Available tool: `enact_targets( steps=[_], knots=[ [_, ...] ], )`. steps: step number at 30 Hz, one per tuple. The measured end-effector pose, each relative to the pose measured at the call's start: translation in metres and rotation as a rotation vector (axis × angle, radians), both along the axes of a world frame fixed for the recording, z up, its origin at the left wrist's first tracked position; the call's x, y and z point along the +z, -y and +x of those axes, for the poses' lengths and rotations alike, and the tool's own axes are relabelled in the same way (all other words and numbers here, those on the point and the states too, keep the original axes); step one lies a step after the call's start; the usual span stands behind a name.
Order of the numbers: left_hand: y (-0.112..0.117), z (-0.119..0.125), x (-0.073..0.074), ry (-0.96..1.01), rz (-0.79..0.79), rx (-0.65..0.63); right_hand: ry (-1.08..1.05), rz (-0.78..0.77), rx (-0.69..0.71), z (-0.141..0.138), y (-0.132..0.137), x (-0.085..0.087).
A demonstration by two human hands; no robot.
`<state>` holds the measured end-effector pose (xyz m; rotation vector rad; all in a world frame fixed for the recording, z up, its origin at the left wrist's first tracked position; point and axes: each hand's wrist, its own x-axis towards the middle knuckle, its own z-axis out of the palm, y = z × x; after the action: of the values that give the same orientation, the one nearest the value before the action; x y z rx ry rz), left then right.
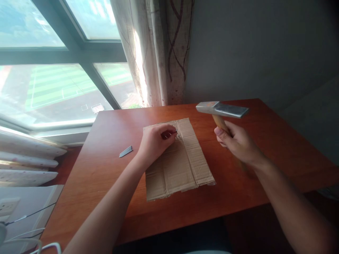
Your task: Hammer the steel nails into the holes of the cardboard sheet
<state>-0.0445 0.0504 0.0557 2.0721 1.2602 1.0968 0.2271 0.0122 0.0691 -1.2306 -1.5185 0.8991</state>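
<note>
My right hand (233, 139) is wrapped round the wooden handle of a hammer (222, 108), its metal head raised above the tabletop. A sheet of brown corrugated cardboard (177, 165) lies on the table. Over its far part, my left hand (159, 137) pinches a nail (175, 131) between thumb and fingers; only a small dark end shows. Beside the fingertips the cardboard surface is marked with small dark spots, too small to make out. Left of the cardboard, several loose nails (125, 151) lie together in a row, apart from both hands.
The reddish-brown wooden table (100, 190) reaches to a patterned curtain (150, 53) and a dark wall (251, 46) at the back. A window (58, 84) stands at the left. White cables (31, 243) and a wall socket (9, 206) are at the lower left.
</note>
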Motion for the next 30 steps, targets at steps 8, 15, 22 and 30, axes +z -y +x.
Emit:
enact_targets(
  steps=[8, 15, 22, 30],
  knots=[
    [-0.001, 0.000, -0.002, -0.023, 0.003, -0.003, 0.718, -0.037, 0.095, -0.007, -0.003, 0.043],
    [-0.001, 0.000, -0.002, -0.022, -0.005, -0.003, 0.797, -0.012, 0.124, -0.030, -0.004, 0.077],
    [0.000, 0.001, -0.001, -0.032, -0.003, -0.014, 0.852, -0.124, 0.221, -0.037, -0.009, 0.074],
    [-0.001, 0.001, -0.001, -0.055, -0.022, -0.022, 0.859, -0.117, 0.193, -0.038, -0.006, 0.075]
  ],
)
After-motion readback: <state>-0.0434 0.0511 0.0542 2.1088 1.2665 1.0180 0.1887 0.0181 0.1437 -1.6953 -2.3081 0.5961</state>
